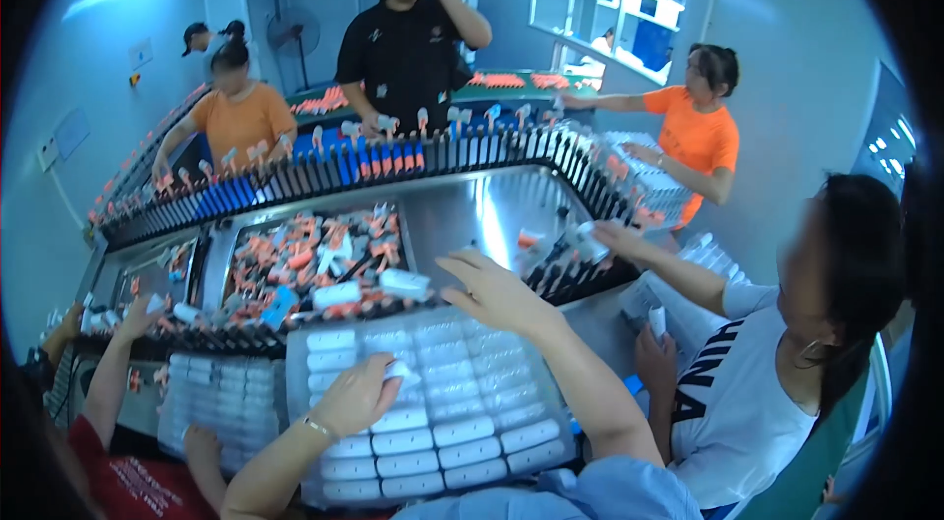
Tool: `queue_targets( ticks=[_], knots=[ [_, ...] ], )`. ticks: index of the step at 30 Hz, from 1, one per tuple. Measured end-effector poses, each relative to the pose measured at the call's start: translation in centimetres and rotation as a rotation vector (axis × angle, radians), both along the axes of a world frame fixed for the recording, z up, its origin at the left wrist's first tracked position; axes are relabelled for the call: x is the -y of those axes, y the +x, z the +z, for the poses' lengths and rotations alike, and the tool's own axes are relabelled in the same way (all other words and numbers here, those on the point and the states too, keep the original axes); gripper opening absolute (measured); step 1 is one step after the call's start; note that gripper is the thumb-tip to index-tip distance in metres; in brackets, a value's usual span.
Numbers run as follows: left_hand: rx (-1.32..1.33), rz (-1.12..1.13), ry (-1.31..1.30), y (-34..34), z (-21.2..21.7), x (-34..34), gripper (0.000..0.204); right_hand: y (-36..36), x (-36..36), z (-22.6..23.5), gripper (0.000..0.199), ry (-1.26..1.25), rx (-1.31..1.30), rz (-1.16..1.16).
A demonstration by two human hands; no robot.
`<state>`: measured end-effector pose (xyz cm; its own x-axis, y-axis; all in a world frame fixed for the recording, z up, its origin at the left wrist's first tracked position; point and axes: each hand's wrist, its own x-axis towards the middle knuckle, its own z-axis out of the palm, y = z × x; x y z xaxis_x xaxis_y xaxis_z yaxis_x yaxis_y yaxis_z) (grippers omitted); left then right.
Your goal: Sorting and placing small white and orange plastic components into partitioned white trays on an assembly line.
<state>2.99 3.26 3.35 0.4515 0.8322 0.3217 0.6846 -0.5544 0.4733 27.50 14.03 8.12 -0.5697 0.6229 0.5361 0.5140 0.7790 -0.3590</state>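
My left hand is closed round a small white plastic piece, held above a clear plastic tray. White oblong casings fill the tray's near rows and its left column, while several farther compartments look unfilled. Past the tray's far edge, my right hand reaches out with fingers apart and nothing visible in them. Just left of those fingertips, a white casing rides on the black-pegged conveyor, beside another white casing with orange under it.
Inside the conveyor loop, a metal bin holds a heap of orange, black and white parts. Another clear tray lies to the left, near a co-worker's hands. A co-worker in a white shirt sits close on my right. Other people stand across the conveyor.
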Motion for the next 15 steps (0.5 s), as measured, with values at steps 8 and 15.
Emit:
queue_targets(
  ticks=[8, 15],
  knots=[
    [-0.017, -0.074, -0.166, 0.0, 1.5, -2.3, 0.045, 12.6, 19.3, 2.7, 0.017, 0.605, -0.276, -0.279],
    [0.101, -0.257, -0.286, 6.2, 1.8, -5.1, 0.041, 13.9, 17.3, 5.3, 0.037, 0.771, -0.228, -0.726]
  ],
)
